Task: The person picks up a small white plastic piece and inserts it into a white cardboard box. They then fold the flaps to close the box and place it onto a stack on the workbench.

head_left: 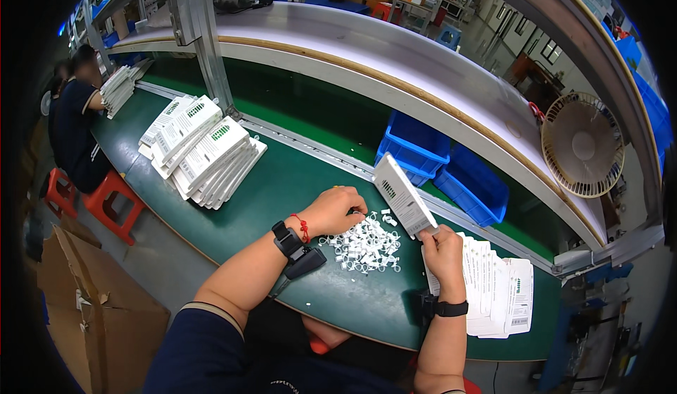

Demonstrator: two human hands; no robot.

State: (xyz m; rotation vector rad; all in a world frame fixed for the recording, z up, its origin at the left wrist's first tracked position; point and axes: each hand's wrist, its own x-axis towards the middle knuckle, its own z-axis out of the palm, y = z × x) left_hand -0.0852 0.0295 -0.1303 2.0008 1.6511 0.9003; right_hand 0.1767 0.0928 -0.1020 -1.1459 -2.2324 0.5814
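Note:
In my right hand (443,251) a flat white box (404,200) with green print is held up on edge by its lower corner, tilted over the table. My left hand (334,211) is at the far left edge of a heap of small white plastic clips (367,244), its fingers curled in. Something small and dark shows at its fingertips, but what it is cannot be made out. To the right, a fanned row of the same flat white boxes (486,292) lies partly behind my right wrist. Larger stacks of white boxes (211,158) stand at the far left.
Blue plastic bins (469,189) sit behind the green table (282,175), under a long white shelf (338,45). A fan (583,144) is at the right. At the far left, a person (74,119) sits by red stools (113,200). An open cardboard box (99,309) stands at lower left.

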